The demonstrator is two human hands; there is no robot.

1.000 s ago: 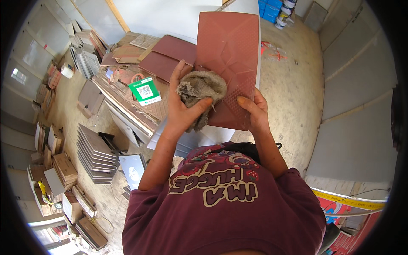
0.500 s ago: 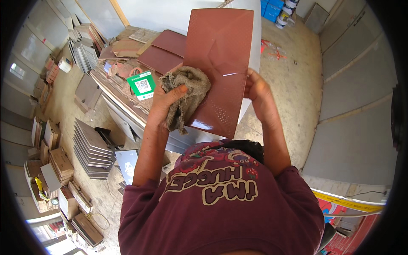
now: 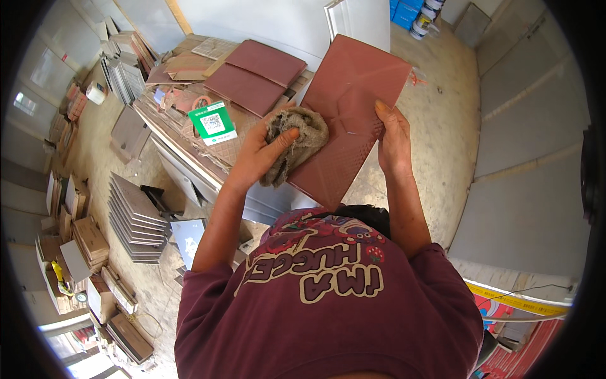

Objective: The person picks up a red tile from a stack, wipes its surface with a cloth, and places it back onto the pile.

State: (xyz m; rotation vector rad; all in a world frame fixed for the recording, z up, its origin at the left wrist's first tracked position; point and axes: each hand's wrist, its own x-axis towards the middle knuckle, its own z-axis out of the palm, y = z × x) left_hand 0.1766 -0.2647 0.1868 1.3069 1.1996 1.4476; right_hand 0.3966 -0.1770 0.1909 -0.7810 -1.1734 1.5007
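Tile storeroom or workshop: stacked grey square tiles (image 3: 136, 218) left, reddish-brown ceramic tiles (image 3: 255, 76) far, bare concrete floor (image 3: 442, 120).

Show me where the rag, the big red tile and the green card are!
Rag (image 3: 302, 142), head view: on the crumpled middle, under the left hand's thumb.
Red tile (image 3: 353, 88), head view: on its bare upper face, above both hands.
Green card (image 3: 213, 122), head view: on the card's middle.

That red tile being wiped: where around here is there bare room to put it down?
The red tile sits between the left hand, which presses a rag, and the right hand. Bare concrete floor lies to its right, bordered by the grey wall panels. The bench to the left is crowded with tiles, and grey tile stacks fill the floor beyond.
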